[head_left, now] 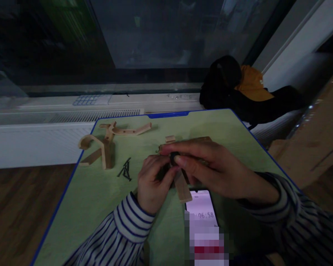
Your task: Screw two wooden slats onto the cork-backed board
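Note:
My left hand (157,179) is closed around a flat light wooden piece (183,189), whose end sticks out toward me above the phone. My right hand (213,162) pinches a small black round object (174,158) between thumb and fingers, right against the wooden piece; its exact kind is not clear. Both hands meet over the middle of the table, and the fingers hide where the parts touch. Behind the hands lie a small wooden block (170,139) and another wooden piece (205,139), partly covered by my right hand.
The green table (100,221) has a blue edge. Several dark screws (124,170) lie left of my hands. Joined wooden parts (107,153) with a curved hook stand at the far left. A phone (202,207) showing a timer lies in front. Beyond are a radiator (39,140) and a black bag (222,85).

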